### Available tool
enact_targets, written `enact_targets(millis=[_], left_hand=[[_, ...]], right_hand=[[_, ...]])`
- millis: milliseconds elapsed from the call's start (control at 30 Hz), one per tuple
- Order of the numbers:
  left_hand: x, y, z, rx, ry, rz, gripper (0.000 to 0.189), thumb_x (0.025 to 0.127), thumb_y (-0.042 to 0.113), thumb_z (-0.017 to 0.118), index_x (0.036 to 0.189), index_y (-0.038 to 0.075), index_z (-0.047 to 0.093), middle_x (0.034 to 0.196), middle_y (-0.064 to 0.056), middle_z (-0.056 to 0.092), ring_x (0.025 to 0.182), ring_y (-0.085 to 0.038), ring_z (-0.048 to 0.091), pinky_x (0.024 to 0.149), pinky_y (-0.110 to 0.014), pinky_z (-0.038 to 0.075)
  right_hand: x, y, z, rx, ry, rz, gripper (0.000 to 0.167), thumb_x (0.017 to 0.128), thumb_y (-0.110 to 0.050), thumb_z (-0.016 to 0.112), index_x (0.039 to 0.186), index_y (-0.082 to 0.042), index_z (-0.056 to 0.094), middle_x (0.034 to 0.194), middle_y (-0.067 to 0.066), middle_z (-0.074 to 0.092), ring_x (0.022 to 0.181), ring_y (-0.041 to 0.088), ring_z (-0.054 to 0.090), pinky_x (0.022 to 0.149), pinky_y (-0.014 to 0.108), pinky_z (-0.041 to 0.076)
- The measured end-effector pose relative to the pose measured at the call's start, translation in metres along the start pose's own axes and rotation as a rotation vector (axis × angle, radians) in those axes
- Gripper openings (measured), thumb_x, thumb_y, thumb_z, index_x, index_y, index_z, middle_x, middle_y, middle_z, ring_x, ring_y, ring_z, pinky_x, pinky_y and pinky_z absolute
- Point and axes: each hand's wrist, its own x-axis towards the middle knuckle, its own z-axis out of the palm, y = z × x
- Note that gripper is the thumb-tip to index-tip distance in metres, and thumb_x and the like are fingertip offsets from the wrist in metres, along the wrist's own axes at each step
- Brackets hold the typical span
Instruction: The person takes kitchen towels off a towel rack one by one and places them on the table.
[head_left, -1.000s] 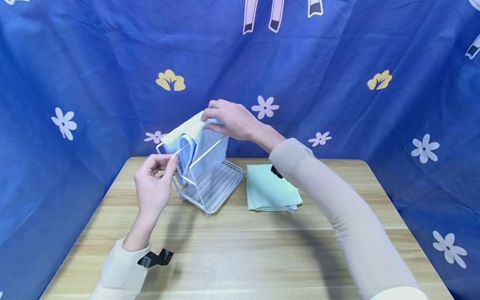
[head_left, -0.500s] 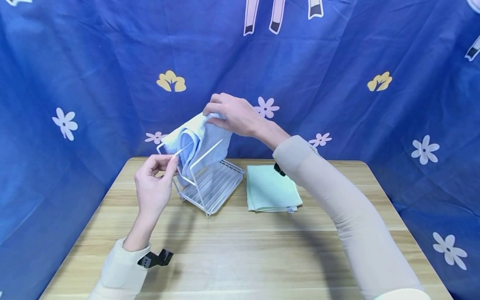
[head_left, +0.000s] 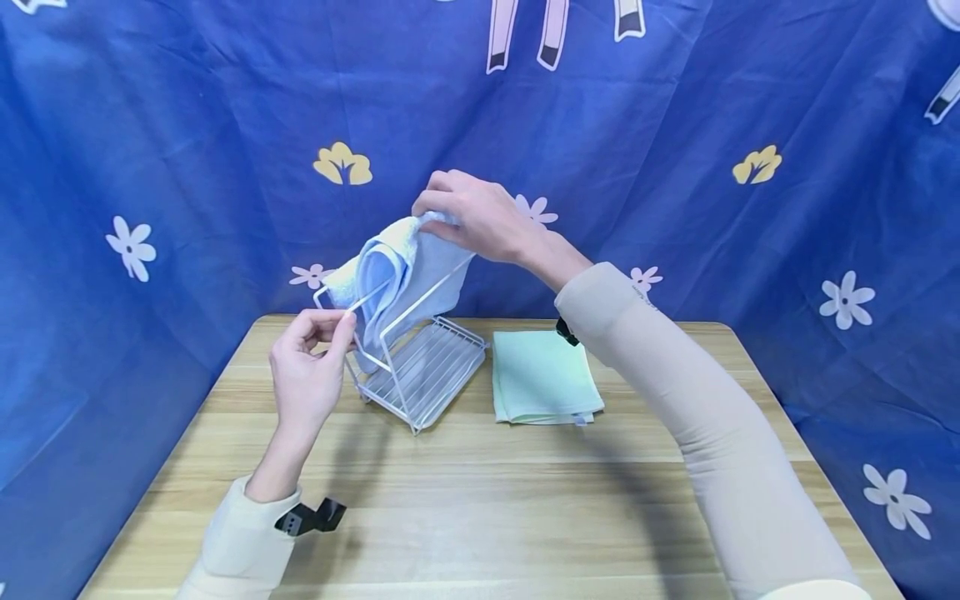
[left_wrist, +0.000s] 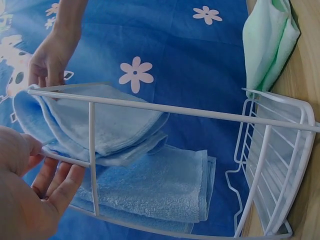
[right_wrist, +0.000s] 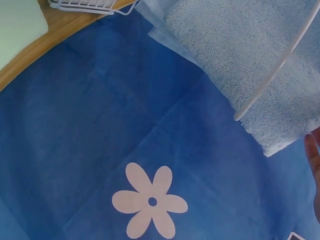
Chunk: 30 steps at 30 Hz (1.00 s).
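Observation:
A white wire rack [head_left: 442, 358] stands on the table, with a light blue towel [head_left: 427, 262] hung over its upper bars. My left hand [head_left: 307, 371] pinches the end of one upper bar between thumb and fingers. Above the rack, my right hand [head_left: 483, 218] grips the blue towel's top edge and holds part of it raised. In the left wrist view, the towel [left_wrist: 115, 122] has a folded layer lifted, while another hangs lower behind the bars. Only a few right-hand fingers [right_wrist: 314, 157] show in the right wrist view, beside the towel's edge.
A folded mint green towel [head_left: 543, 375] lies on the wooden table [head_left: 480, 500] to the right of the rack. Blue cloth [head_left: 585, 142] printed with flowers hangs behind and on both sides of the table.
My right hand has moved up and to the right, pulling the blue towel's held part along the bars. The left hand stays on its bar, and the rack stands where it was.

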Motion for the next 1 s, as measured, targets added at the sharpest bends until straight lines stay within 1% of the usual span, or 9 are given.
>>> enact_targets(millis=[567, 733, 867, 1000], left_hand=[[0.0, 0.002, 0.0, 0.005, -0.004, -0.001, 0.014, 0.099, 0.006, 0.072, 0.101, -0.008, 0.074, 0.076, 0.022, 0.07, 0.066, 0.003, 0.066, 0.064, -0.011, 0.062], [0.0, 0.002, 0.0, 0.0, -0.003, -0.002, 0.015, 0.099, 0.006, 0.072, 0.101, -0.008, 0.074, 0.076, 0.021, 0.07, 0.066, 0.003, 0.067, 0.064, -0.011, 0.062], [0.0, 0.002, 0.0, -0.001, -0.002, -0.004, 0.014, 0.099, 0.006, 0.072, 0.101, -0.008, 0.074, 0.076, 0.021, 0.07, 0.066, 0.003, 0.067, 0.064, -0.012, 0.062], [0.0, 0.002, 0.0, 0.001, -0.005, -0.004, 0.014, 0.099, 0.006, 0.072, 0.101, -0.008, 0.073, 0.076, 0.022, 0.07, 0.066, 0.003, 0.067, 0.064, -0.012, 0.062]], right_hand=[[0.001, 0.003, -0.023, -0.009, 0.024, 0.016, 0.02, 0.104, -0.025, 0.07, 0.12, -0.015, 0.076, 0.118, 0.007, 0.071, 0.107, 0.023, 0.064, 0.092, 0.035, 0.06], [0.0, 0.005, -0.029, -0.007, 0.064, 0.014, 0.02, 0.104, -0.026, 0.07, 0.119, -0.015, 0.076, 0.116, 0.007, 0.071, 0.105, 0.023, 0.063, 0.091, 0.035, 0.059], [-0.003, 0.007, -0.033, 0.002, 0.104, 0.0, 0.018, 0.105, -0.023, 0.068, 0.118, -0.013, 0.075, 0.114, 0.008, 0.071, 0.103, 0.024, 0.063, 0.089, 0.036, 0.058], [-0.006, 0.009, -0.038, 0.011, 0.128, 0.0, 0.018, 0.105, -0.021, 0.068, 0.117, -0.011, 0.075, 0.114, 0.009, 0.071, 0.103, 0.025, 0.063, 0.089, 0.036, 0.059]])
